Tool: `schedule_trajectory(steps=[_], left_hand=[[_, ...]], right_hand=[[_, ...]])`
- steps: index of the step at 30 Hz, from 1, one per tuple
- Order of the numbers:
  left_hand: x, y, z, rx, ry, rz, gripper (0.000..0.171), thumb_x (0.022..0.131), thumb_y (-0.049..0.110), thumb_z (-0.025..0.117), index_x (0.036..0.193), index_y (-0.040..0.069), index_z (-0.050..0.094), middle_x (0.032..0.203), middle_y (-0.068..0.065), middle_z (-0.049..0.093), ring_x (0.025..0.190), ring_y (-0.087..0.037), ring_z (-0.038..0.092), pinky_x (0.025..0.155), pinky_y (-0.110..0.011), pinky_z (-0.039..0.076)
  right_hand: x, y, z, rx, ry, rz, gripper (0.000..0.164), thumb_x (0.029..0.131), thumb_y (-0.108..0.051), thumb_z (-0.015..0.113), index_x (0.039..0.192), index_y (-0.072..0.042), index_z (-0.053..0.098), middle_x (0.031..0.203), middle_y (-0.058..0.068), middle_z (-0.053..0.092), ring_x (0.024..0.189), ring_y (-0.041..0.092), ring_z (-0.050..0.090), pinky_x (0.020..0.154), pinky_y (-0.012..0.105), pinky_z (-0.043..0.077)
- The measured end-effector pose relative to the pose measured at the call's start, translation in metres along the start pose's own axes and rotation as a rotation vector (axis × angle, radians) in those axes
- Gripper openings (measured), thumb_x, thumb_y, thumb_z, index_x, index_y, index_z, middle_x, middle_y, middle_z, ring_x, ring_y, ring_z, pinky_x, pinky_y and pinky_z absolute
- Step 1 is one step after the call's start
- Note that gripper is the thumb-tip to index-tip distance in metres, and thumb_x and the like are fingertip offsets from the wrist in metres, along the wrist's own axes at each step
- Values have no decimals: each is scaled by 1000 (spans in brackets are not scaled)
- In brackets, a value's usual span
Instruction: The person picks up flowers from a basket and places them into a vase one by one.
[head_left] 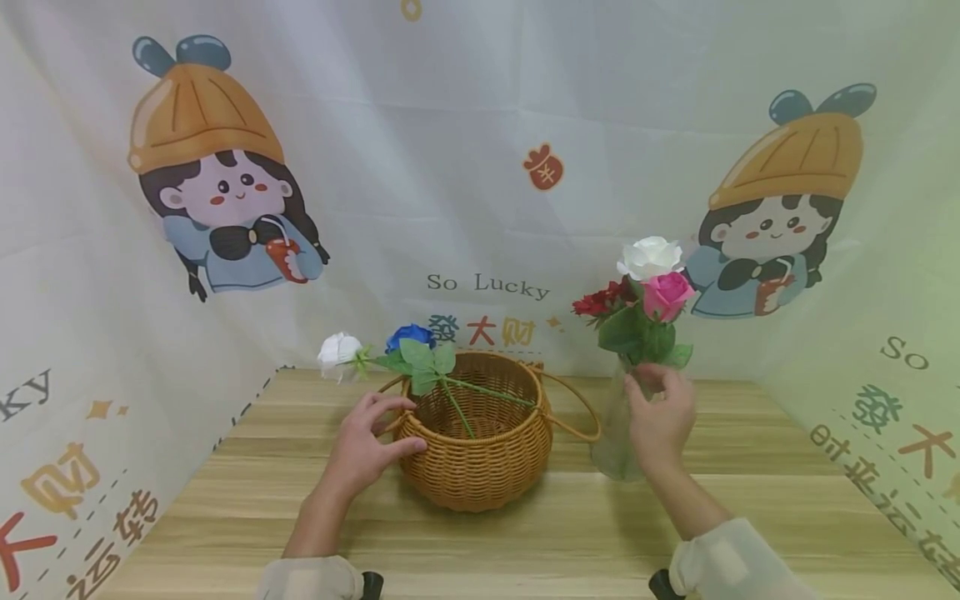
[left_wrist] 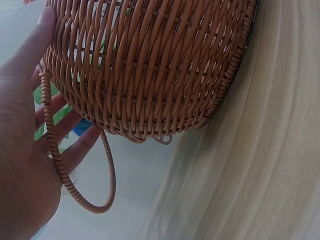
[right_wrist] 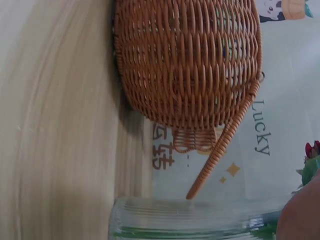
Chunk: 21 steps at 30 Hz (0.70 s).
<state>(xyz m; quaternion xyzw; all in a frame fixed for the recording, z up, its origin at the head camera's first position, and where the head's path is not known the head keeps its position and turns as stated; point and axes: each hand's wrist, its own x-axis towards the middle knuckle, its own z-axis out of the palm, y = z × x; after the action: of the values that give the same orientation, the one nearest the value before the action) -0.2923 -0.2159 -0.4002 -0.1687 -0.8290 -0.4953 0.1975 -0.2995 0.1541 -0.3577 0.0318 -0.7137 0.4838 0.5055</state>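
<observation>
A brown wicker basket [head_left: 472, 475] stands mid-table. A white rose [head_left: 340, 353] and a blue rose [head_left: 409, 337] lean out over its left side, their green stems inside. My left hand [head_left: 367, 442] touches the basket's left rim, thumb in front and fingers spread beside the looped handle [left_wrist: 64, 172]. To the right, a clear glass vase [head_left: 611, 442] holds a white rose [head_left: 651, 258], a pink rose [head_left: 667, 296] and red flowers [head_left: 602, 300]. My right hand [head_left: 663, 412] is at the vase's mouth, fingers curled at the stems beneath the leaves; the fingertip contact is partly hidden.
The wood-grain table [head_left: 247, 500] lies under everything. A white printed cloth [head_left: 450, 167] hangs behind and on both sides. The basket's right handle [head_left: 581, 435] sticks out toward the vase.
</observation>
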Motion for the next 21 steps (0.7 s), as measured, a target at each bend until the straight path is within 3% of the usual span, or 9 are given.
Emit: schedule_trajectory(steps=[4, 10, 21], left_hand=[[0, -1, -1, 5, 2, 9, 48, 70, 30, 88, 113, 19, 67, 111, -5, 53, 121, -30, 51, 97, -39, 52], [-1, -2, -1, -2, 1, 22, 48, 70, 32, 87, 113, 19, 67, 111, -5, 53, 121, -30, 50, 96, -40, 52], [-1, -1, -2, 4, -2, 19, 49, 70, 32, 88, 112, 18, 67, 113, -6, 53, 120, -31, 50, 96, -40, 52]], right_hand=[[-7, -3, 4, 43, -30, -16, 15, 78, 7, 75, 90, 7, 66, 83, 20, 63, 78, 16, 51, 69, 24, 41], [-16, -8, 12, 70, -73, -10, 17, 77, 8, 75, 92, 7, 65, 84, 17, 63, 77, 14, 53, 65, 18, 45], [-24, -26, 31, 106, -233, 97, 22, 82, -2, 76, 100, 3, 65, 90, 13, 64, 79, 20, 57, 66, 15, 48]])
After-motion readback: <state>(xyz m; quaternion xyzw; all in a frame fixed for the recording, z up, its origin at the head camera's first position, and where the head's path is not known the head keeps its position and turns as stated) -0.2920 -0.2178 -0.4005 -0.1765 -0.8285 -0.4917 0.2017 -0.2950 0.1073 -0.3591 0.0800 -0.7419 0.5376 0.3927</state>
